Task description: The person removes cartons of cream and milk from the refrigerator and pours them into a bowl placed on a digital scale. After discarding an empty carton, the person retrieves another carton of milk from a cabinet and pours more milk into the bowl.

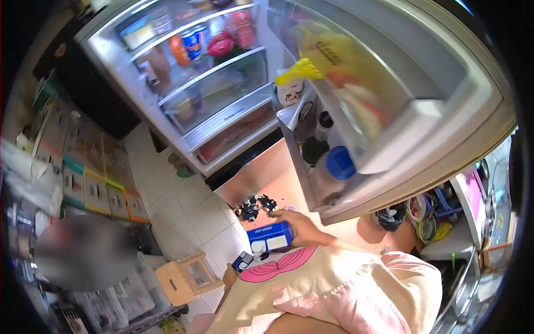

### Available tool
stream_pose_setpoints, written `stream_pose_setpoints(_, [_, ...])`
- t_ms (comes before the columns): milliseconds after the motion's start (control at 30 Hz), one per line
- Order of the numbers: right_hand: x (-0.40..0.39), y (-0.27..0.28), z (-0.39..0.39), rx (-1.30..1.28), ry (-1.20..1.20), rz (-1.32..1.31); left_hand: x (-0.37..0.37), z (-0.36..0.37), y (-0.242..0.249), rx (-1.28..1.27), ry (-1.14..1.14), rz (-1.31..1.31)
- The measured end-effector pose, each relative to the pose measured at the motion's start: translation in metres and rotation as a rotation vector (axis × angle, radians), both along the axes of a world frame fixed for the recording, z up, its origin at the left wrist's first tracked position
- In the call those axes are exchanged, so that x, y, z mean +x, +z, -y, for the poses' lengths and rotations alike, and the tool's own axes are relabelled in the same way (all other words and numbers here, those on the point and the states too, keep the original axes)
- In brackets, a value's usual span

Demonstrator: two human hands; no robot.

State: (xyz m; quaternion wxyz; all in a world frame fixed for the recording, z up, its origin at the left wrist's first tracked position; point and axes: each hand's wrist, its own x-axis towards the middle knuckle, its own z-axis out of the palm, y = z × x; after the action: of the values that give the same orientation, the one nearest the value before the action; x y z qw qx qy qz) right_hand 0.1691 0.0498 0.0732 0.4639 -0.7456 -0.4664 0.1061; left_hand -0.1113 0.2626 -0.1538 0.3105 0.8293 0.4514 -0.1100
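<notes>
My right hand (pixel 303 229) is closed round a blue carton (pixel 271 236) with white patches on its side, held in front of my body. Lower and to the left, my left hand (pixel 229 275) shows only in part beside my shirt. Its fingers are on a small dark blue and grey box-like item (pixel 242 261), which sits just below the carton in this view. Ahead of me stands the open fridge (pixel 228 123), its door (pixel 445 131) swung out to the right.
Inside the fridge are a blue can (pixel 193 44) and clear drawers (pixel 217 89). The door racks hold a yellow bag (pixel 328 53) and a blue-lidded container (pixel 340 163). A wooden stool (pixel 192 276) stands at lower left. Dark shoes (pixel 257 206) lie on the floor; baskets (pixel 427 228) stand right.
</notes>
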Motion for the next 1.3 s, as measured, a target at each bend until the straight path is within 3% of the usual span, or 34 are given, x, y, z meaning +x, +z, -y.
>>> stream_pose_setpoints(133, [-0.024, -0.01, -0.032, -0.097, 0.327, 0.081, -0.025, 0.007, -0.016, -0.045, 0.03, -0.052])
stream_pose_setpoints(233, [-0.041, -0.016, -0.047, -0.082, 0.576, -0.023, -0.031, 0.009, -0.02, -0.052, 0.037, -0.071])
stream_pose_setpoints(367, [-0.051, -0.016, -0.043, -0.316, 0.539, -0.183, -0.018, 0.003, -0.022, -0.033, 0.025, -0.076])
stream_pose_setpoints(533, [-0.03, -0.014, -0.018, -0.348, 0.41, -0.142, 0.049, -0.002, -0.016, 0.003, -0.087, -0.061])
stream_pose_setpoints(633, [0.001, -0.029, -0.001, -0.241, 0.283, -0.029, 0.119, 0.006, -0.01, 0.015, -0.188, -0.044])
stream_pose_setpoints(767, [0.056, -0.057, 0.043, -0.159, -0.041, 0.07, 0.22, 0.036, -0.009, 0.033, -0.314, -0.044])
stream_pose_setpoints(1000, [0.199, -0.027, 0.207, -0.299, -0.486, -0.097, 0.361, 0.085, -0.021, 0.128, -0.32, -0.194])
stream_pose_setpoints(1100, [0.246, -0.027, 0.286, -0.31, -0.832, -0.011, 0.407, 0.084, -0.029, 0.219, -0.27, -0.236])
stream_pose_setpoints(1200, [0.296, -0.016, 0.37, -0.214, -1.207, -0.013, 0.482, 0.11, -0.03, 0.252, -0.367, -0.079])
stream_pose_setpoints(1267, [0.332, -0.032, 0.43, -0.316, -1.536, 0.028, 0.559, 0.157, 0.007, 0.226, -0.477, 0.046])
stream_pose_setpoints(1300, [0.347, -0.012, 0.451, -0.245, -1.69, -0.063, 0.599, 0.184, 0.034, 0.21, -0.531, 0.1])
